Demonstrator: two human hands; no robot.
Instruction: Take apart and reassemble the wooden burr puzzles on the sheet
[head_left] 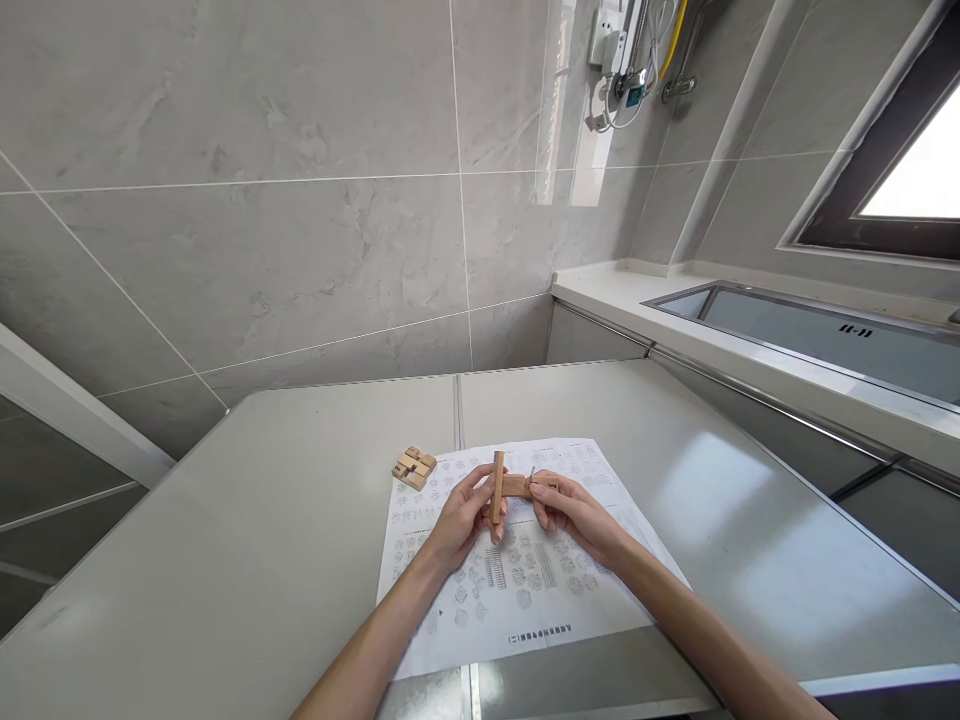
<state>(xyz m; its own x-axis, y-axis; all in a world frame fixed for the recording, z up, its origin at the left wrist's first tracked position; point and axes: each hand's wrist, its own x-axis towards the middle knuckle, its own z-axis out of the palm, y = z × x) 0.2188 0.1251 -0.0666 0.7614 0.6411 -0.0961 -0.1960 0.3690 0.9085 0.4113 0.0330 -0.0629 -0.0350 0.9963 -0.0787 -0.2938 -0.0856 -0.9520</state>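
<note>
My left hand is closed round an upright wooden stick, thumb and fingers pinching it. My right hand grips a second wooden piece lying crosswise, which meets the upright stick so the two form a cross. Both hands hover just above a printed instruction sheet covered in small diagrams. A small cluster of wooden puzzle blocks sits at the sheet's far left corner, apart from my hands.
The sheet lies on a pale grey table with a seam down its middle. A grey tiled wall stands behind. At the right runs a white counter with a steel sink, under a window.
</note>
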